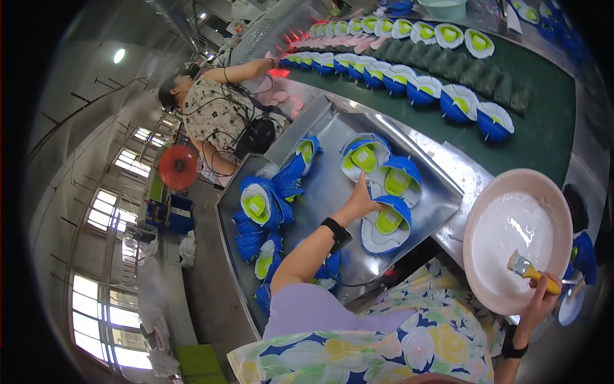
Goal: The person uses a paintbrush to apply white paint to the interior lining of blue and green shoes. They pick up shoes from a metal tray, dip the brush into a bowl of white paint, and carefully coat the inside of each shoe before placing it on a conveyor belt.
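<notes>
My left hand (362, 200) reaches over the metal tray and grips the edge of a blue and white shoe upper (389, 223) with a lime-green inside. Its fingertips are partly hidden by the upper. Two similar shoe uppers, one farther back (363, 159) and one to the right (398, 182), lie close to that hand. My right hand (542, 299) is closed round the yellow handle of a paintbrush (526, 267). The brush's bristles are over a pale round basin (472, 238) that holds white, glossy liquid (505, 224).
More blue uppers (257, 203) are heaped on the left of the metal tray (345, 281). Beyond it, a green conveyor belt (543, 109) carries rows of uppers and dark and pink pieces. A co-worker (220, 109) stands at far left, one arm over the belt. An orange-red round object (178, 167) is nearby.
</notes>
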Motion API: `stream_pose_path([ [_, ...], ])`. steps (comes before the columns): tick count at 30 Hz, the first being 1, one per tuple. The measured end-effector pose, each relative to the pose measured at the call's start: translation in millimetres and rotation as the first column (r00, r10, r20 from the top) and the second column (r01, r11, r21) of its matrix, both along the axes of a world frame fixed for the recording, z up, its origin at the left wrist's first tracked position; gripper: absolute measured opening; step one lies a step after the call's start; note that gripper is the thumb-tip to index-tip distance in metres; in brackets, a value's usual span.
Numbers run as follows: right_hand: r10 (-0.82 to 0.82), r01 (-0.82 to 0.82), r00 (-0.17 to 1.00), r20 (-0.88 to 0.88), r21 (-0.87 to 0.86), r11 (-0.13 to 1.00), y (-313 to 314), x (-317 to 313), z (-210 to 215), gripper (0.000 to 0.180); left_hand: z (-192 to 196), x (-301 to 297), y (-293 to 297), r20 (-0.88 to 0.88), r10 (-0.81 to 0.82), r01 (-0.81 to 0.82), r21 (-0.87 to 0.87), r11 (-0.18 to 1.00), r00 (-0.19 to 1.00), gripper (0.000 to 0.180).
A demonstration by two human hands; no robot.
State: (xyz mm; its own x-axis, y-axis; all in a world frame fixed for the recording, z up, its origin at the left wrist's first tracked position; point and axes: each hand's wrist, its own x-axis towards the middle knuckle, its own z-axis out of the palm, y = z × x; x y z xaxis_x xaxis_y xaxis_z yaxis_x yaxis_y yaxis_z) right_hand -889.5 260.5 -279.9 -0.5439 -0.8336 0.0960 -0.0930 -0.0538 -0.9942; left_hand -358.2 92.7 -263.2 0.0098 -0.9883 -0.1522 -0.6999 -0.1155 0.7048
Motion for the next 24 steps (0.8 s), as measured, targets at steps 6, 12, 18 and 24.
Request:
stream_pose_path([
  [6, -0.002, 0.002, 1.000, -0.020, 0.021, 1.000, -6, -7, -2, 0.016, -26, -7, -25, -0.263, 0.295, -0.207, 0.314, 0.927, 0.919, 0.061],
  [12, -0.031, 0.033, 0.999, -0.043, 0.036, 0.999, -5, -6, 8, 0.019, 72, -39, -37, 0.355, 0.245, 0.084, -0.702, 0.707, 0.902, 0.046],
  [18, -0.009, 0.009, 1.000, -0.013, 0.026, 1.000, -7, 1, 18, 0.018, 28, -3, -18, 0.832, -0.047, 0.629, -0.379, 0.679, 0.553, 0.049],
  [24, 0.032, -0.033, 0.999, 0.013, 0.016, 0.999, -8, -3, 11, 0.016, 60, 6, 18, 0.678, 0.010, 0.358, -0.401, 0.843, 0.735, 0.051],
])
